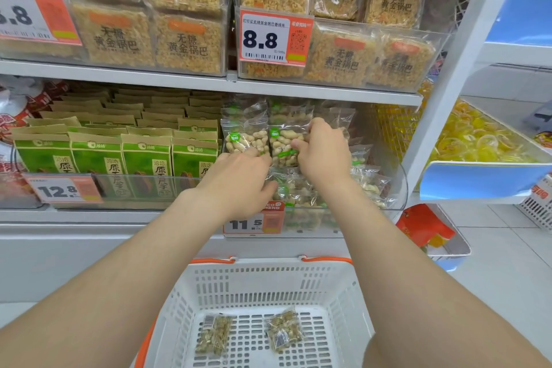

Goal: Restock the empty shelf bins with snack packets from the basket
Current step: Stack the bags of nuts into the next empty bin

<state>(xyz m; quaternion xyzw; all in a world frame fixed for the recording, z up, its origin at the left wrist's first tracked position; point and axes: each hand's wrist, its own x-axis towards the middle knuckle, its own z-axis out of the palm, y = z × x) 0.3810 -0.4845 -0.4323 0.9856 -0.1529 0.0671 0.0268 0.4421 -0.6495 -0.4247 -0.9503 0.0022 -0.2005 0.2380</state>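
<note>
Both hands reach into the clear shelf bin (400, 188) of peanut packets on the middle shelf. My left hand (239, 179) holds an upright clear peanut packet (243, 136) by its lower edge. My right hand (324, 149) grips a second upright peanut packet (283, 140) beside it. Several more peanut packets lie loose in the bin around and under my hands. Below, the white basket (260, 284) with orange handles holds two peanut packets, one at the left (213, 334) and one at the right (283, 330).
Green seed packs (119, 155) fill the bin to the left. Rice-crust packs (185, 39) sit on the shelf above. Price tags (254, 222) hang on the bin fronts. Yellow candies (478, 140) fill a blue tray at the right, past a white upright.
</note>
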